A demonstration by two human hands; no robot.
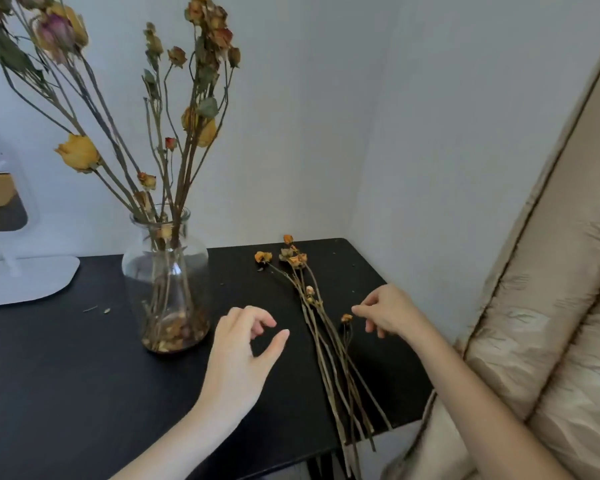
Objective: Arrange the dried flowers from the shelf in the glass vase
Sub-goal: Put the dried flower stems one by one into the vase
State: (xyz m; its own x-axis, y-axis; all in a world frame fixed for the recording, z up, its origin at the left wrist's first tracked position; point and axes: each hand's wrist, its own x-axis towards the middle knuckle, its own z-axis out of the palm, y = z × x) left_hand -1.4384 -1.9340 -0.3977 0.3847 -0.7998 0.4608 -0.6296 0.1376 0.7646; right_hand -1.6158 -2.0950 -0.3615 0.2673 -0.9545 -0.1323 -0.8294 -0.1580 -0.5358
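**Two empty hands flank a loose bundle of dried flowers beside a glass vase**

A person's view looks down at a black counter (84, 375). Between the hands lies a loose bundle of dried flowers (329, 362). Its long axis runs away from the person on a slight slant. The orange flower heads (293, 258) are at the far end, toward the left. The cut ends are at the near end, toward the right, and stick out past the counter's front edge.

The left hand (243, 348) hovers just left of the stems, thumb and fingers curved apart in a loose C and gripping nothing. The right hand (390, 311) hovers just right of them, fingers loosely bent and pointing at the stems. It appears to hold nothing. Its fingertips sit just beside a short-stemmed orange bud (346, 318), so it looks slightly the nearer hand.

The glass vase (165, 271) stands upright to the left of the left hand, away from the bundle. It already holds tall dried roses (201, 126). Judging from this, any stem lifted must travel leftward and be turned upright, cut end down.
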